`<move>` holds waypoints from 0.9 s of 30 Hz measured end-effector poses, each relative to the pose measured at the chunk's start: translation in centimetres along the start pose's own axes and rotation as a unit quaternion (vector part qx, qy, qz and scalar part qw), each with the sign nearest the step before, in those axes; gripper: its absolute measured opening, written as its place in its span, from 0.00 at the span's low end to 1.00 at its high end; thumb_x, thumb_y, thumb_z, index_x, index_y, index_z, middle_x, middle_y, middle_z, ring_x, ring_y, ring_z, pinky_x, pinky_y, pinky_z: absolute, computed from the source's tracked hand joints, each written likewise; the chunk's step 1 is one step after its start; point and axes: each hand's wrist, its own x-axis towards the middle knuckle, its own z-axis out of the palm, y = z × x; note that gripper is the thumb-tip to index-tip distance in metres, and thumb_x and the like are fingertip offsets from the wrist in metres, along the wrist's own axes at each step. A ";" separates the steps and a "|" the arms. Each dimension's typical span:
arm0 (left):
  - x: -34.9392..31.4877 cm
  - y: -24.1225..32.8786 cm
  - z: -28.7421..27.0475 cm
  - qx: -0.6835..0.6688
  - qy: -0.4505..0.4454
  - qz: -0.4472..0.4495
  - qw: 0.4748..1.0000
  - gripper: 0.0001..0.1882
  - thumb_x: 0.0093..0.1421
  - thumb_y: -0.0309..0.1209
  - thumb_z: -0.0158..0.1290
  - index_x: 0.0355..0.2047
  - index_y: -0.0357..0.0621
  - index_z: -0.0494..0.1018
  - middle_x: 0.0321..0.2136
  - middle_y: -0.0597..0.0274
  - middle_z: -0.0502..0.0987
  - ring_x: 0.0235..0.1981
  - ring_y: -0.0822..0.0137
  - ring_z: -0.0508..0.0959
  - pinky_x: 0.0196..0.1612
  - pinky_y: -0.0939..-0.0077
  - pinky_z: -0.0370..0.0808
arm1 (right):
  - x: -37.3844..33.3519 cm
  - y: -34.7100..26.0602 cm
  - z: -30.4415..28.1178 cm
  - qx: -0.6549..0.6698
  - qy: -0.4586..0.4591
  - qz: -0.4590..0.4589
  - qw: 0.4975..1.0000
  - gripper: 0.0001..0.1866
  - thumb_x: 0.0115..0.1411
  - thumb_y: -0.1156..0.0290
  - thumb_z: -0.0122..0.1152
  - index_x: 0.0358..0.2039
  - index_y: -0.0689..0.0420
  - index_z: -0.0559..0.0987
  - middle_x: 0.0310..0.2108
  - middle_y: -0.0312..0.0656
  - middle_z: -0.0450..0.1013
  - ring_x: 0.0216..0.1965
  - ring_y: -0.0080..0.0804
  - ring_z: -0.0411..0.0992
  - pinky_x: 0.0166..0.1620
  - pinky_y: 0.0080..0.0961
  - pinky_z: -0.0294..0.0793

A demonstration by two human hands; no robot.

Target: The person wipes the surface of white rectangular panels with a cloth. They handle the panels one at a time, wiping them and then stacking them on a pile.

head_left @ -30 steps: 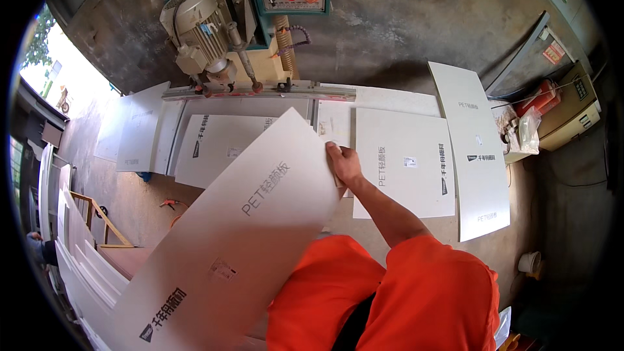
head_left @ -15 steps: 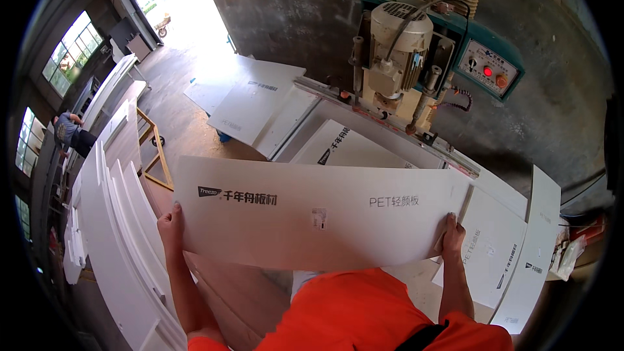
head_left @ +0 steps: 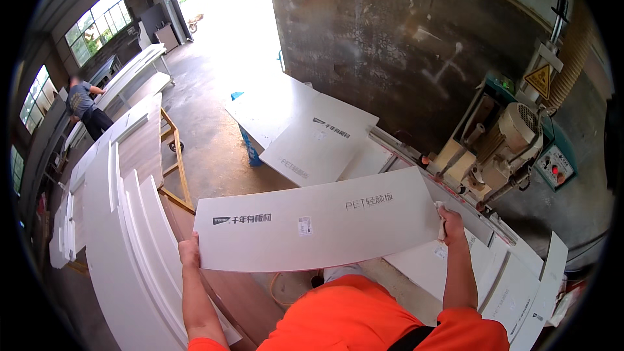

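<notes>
A long white board [head_left: 338, 240] with dark print and a small label hangs level in front of my body. My left hand [head_left: 189, 251] is closed round its left end. At the other end my right hand [head_left: 451, 224] grips the right edge, with something pale, perhaps a glove or cloth, showing at the fingers. The fingers behind the board are hidden. Past its far edge, more white boards [head_left: 322, 140] lie on a work surface. Close to my right forearm are further white panels [head_left: 422, 266].
A drilling machine [head_left: 513, 136] with a motor and control box [head_left: 556, 168] stands at the right by the wall. Long white panels [head_left: 123, 286] are stacked at my left, beside a yellow cart frame [head_left: 174, 162]. A co-worker [head_left: 88, 107] bends over a bench at the far left.
My view has swung left, so the machine now sits farther right. The board has come away from the machine's table with both hands still on it, its right end tilted slightly up.
</notes>
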 end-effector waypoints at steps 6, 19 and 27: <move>6.4 -2.8 1.4 -0.107 0.042 -0.087 0.990 0.33 0.67 0.49 0.63 0.31 0.18 0.79 0.28 0.49 0.83 0.27 0.63 0.78 0.33 0.59 0.76 | 14.8 -0.4 14.9 0.265 -0.077 0.033 0.961 0.22 0.74 0.60 0.50 0.62 0.58 0.74 0.58 0.50 0.77 0.57 0.50 0.77 0.60 0.49 0.78; 22.0 2.8 15.5 -0.045 0.085 -0.159 0.983 0.33 0.71 0.48 0.57 0.40 0.16 0.79 0.38 0.36 0.84 0.37 0.52 0.84 0.42 0.56 0.79 | 49.3 6.2 50.0 0.357 -0.011 0.079 0.931 0.19 0.74 0.59 0.49 0.57 0.54 0.77 0.54 0.40 0.77 0.53 0.43 0.78 0.55 0.49 0.80; 31.8 11.3 28.0 -0.001 0.059 -0.139 0.988 0.37 0.71 0.55 0.54 0.32 0.22 0.77 0.34 0.33 0.82 0.36 0.44 0.83 0.42 0.51 0.78 | 53.5 5.9 66.0 0.175 -0.037 0.114 0.977 0.15 0.74 0.64 0.55 0.53 0.61 0.77 0.45 0.43 0.79 0.41 0.37 0.81 0.42 0.33 0.84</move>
